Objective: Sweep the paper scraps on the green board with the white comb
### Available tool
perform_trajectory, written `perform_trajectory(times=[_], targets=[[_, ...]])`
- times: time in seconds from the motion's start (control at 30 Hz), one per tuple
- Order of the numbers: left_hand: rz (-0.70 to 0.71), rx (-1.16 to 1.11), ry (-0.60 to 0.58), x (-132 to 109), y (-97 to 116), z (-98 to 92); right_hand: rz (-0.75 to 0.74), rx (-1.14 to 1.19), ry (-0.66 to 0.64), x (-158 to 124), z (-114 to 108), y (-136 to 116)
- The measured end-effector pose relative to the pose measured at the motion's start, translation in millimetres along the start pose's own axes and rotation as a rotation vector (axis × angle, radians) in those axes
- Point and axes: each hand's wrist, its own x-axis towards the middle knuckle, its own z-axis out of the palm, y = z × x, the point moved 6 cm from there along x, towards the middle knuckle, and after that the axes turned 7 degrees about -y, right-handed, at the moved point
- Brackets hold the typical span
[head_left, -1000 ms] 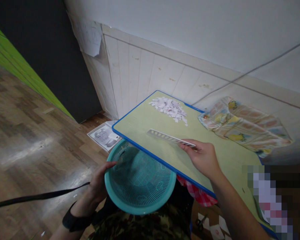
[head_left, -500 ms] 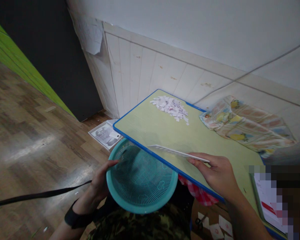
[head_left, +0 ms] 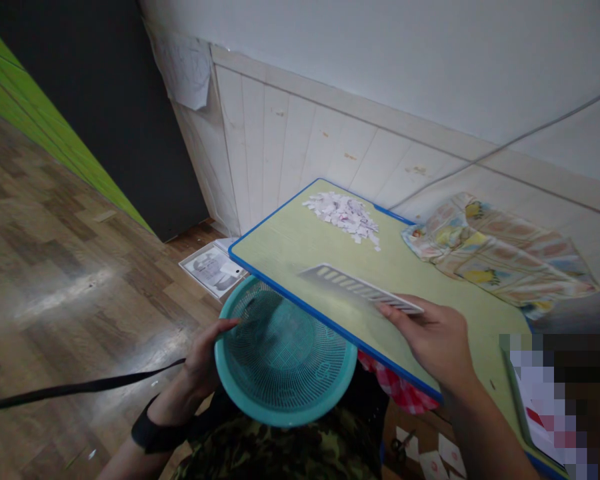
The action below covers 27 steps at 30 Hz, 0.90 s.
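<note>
My left hand [head_left: 205,357] grips the left rim of a round teal plastic colander [head_left: 285,418], its thumb over the edge. Nothing shows inside the colander, which sits against my front, just under the table's near edge. Between the thumb and fingers of my right hand [head_left: 437,340] is a flat white panel with a row of slots [head_left: 360,287]. This panel is held above the yellow-green table [head_left: 275,247] with its slotted face partly turned towards me; its far end is blurred. Beyond it, a pile of small white paper scraps [head_left: 345,217] lies at the table's far left.
A patterned cloth [head_left: 500,257] lies along the table's wall side. At the right edge is a partly blurred white sheet or box [head_left: 540,413]. Below the table are scissors [head_left: 403,445] and paper cards [head_left: 433,465]. A picture box [head_left: 213,270] rests on the floor at left.
My right hand has tilted the slotted panel from nearly edge-on so that its slots show. The left hand and colander stay almost where they were.
</note>
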Motion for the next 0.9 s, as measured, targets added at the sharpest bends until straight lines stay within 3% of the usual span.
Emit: perform_trajectory(times=[0.1, 0.3, 0.5, 0.9], targets=[[0.013, 0.005, -0.032, 1, 3, -0.3, -0.011, 0.044, 0.06, 24, 16, 4], [0.014, 0.068, -0.032, 0, 9, -6.0, -0.108, 0.024, -0.048, 48, 43, 1], [0.033, 0.058, -0.024, -2, 11, -5.0, -0.157, -0.011, -0.152, 33, 36, -12], [0.042, 0.052, 0.011, -2, 9, -3.9, -0.134, -0.002, -0.193, 11, 19, -11]])
